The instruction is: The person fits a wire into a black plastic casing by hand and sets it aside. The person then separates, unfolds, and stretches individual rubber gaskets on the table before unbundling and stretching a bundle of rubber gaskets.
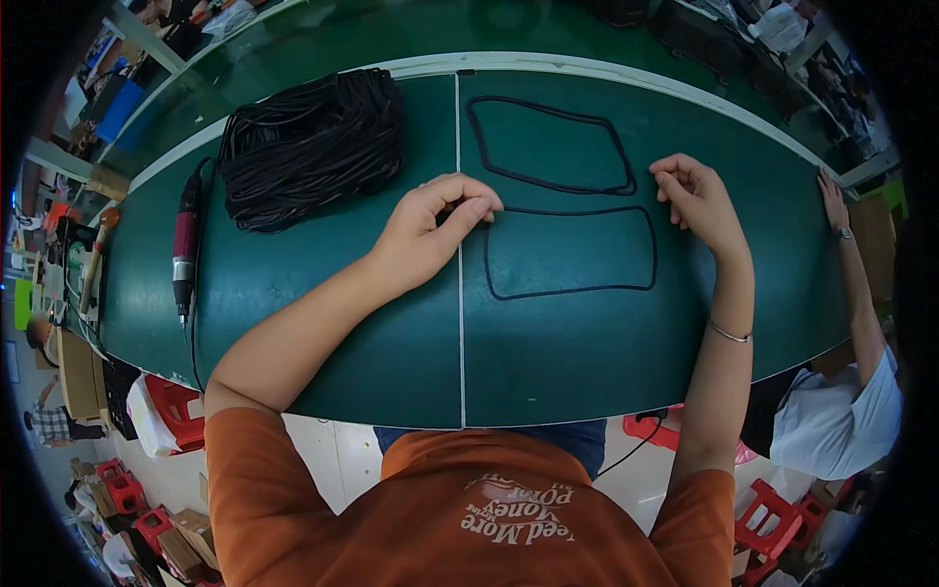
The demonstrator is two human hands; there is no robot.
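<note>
Orange shirt (430, 533) nearest, left hand (423, 235) pinches a black loop (572, 293).

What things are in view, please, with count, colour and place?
Table: one, green, centre
Cord bundle: one, black, table's left
Electric screwdriver: one, red-black, left of bundle
Near loop: one, black, table's right half
Far loop: one or more, black, beyond it
Stools: several, red, both sides
Boxes: several, brown, lower left
Co-worker: one, pale top, right
Background clutter: many, mixed, edges, unclear
Left hand: one, bare, fingers at near loop's corner
Right hand: one, bare, right of loops
Shirt: one, orange, bottom
</note>
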